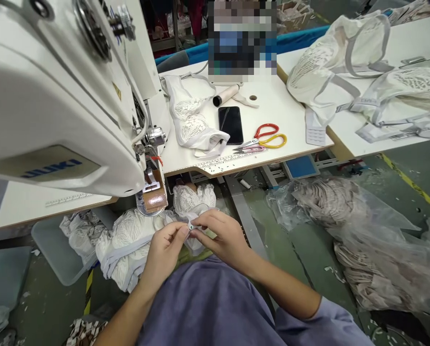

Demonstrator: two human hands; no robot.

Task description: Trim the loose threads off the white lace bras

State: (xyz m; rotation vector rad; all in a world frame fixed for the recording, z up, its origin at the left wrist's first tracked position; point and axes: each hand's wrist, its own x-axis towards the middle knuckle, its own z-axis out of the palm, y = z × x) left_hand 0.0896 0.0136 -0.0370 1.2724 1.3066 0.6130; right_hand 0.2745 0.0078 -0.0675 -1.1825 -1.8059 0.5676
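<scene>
The left hand (169,244) and right hand (222,236) together pinch the edge of a grey-trimmed white lace bra (194,198) just beyond them, cups seemingly sewn, this edge perhaps unfinished, similar white lace pieces (128,235) heaped leftward

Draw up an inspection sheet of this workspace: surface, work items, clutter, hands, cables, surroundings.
Surface: white table bearing a lace bra and a ruler strip.
Work items: pale fabric in hand; white lace just beyond it.
Clutter: black phone, red-and-yellow-handled scissors beside it.
Hands: left hand and right hand meet, both pinching the pale fabric.
Cables: a thin line at the table's rear may be one; cannot tell.
Surroundings: sewing machine at left; bagged fabric on the green floor at right.
</scene>
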